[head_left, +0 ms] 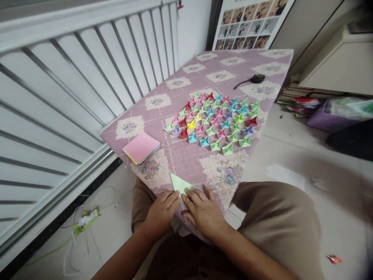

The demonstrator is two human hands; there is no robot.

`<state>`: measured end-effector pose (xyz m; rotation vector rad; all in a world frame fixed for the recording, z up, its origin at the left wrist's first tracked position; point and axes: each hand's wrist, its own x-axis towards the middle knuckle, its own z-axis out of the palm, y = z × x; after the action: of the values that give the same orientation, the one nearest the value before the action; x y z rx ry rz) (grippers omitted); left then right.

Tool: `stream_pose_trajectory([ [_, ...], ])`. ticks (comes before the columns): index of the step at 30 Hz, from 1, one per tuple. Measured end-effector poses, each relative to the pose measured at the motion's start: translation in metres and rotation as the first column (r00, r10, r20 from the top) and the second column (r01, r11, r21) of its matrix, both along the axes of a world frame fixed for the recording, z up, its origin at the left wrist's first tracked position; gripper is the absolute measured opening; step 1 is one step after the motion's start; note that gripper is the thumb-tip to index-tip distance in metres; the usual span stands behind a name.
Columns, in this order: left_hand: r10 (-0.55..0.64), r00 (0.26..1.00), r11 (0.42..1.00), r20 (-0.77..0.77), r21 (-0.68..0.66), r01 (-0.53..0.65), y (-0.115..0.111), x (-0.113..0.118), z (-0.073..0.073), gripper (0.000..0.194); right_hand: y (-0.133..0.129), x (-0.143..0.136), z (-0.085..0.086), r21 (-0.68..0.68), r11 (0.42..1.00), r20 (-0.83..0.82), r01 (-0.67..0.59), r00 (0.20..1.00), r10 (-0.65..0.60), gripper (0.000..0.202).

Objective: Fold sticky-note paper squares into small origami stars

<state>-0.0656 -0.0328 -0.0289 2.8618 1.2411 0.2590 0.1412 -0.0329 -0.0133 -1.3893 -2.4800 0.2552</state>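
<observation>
A pale green sheet of paper [181, 183], folded into a triangle, lies at the near corner of the table under my fingertips. My left hand [163, 213] is closed at the paper's lower left edge, its fingers held together and its thumb hidden. Across the right part of the same paper, my right hand [204, 213] lies flat and open, its thumb spread towards me. Ahead of both hands stand many small folded paper shapes [215, 144] in green, pink, blue, red, yellow and purple, set in rows. A stack of square coloured paper [142, 147], pink on top, rests to the left.
A purple flowered cloth [186, 153] covers the table. Farther back on it sits a small black object with a cable [258, 79]. A white radiator [87, 89] runs along the left side. On the floor lie a power strip [87, 221] and a purple bin [326, 114].
</observation>
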Motion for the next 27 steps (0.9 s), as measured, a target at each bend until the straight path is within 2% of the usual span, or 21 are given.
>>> stream_pose_trajectory([
  [10, 0.01, 1.0, 1.0, 0.002, -0.019, -0.01, -0.001, 0.0, 0.005, 0.037, 0.002, 0.037, 0.002, 0.034, 0.997, 0.001, 0.071, 0.997, -0.071, 0.036],
  [18, 0.005, 1.0, 1.0, 0.011, 0.027, -0.005, 0.0, 0.001, 0.001, 0.035, 0.003, 0.059, 0.007, 0.042, 0.985, -0.033, 0.165, 0.986, -0.163, 0.029],
  [23, 0.027, 1.0, 0.998, 0.015, 0.063, -0.028, 0.0, 0.006, 0.0, 0.03, 0.02, 0.047, 0.012, -0.03, 0.954, -0.133, 0.298, 0.945, -0.3, 0.03],
  [27, 0.05, 0.999, 0.994, 0.003, 0.098, -0.05, -0.001, 0.01, 0.004, 0.028, 0.038, 0.022, 0.013, -0.024, 0.966, -0.158, 0.257, 0.953, -0.258, 0.036],
])
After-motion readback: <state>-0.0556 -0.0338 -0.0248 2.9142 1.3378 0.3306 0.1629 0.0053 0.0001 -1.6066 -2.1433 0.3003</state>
